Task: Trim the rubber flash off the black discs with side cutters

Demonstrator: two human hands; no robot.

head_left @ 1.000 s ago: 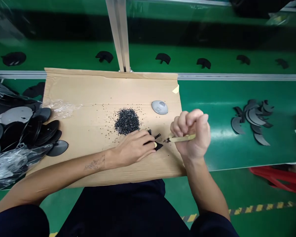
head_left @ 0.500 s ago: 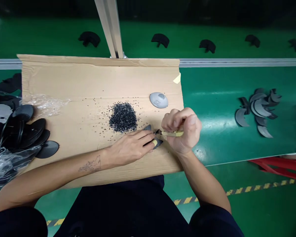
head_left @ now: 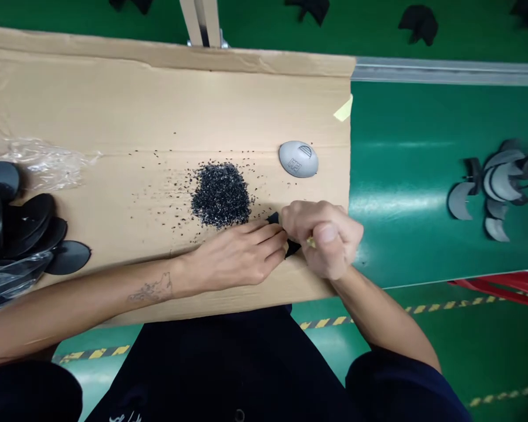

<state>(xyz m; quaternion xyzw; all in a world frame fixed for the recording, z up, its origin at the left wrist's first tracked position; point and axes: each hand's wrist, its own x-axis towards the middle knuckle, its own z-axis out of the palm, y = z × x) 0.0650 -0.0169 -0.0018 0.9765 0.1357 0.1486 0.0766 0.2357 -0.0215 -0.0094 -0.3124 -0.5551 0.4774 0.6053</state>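
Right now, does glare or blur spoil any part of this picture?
In the head view, a pale streak of glare lies across the green tabletop, and the clear plastic wrap glints; in the same head view, of the two hands, the right hand looks softer than the left hand, and the black pieces along the top edge look blurry.

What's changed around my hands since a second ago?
Your right hand moved left toward your left hand and now mostly hides the yellow-handled tool. Nothing was visibly picked up or let go. Your left hand still holds the dark piece; the grey oval piece and black pile stay on the cardboard.
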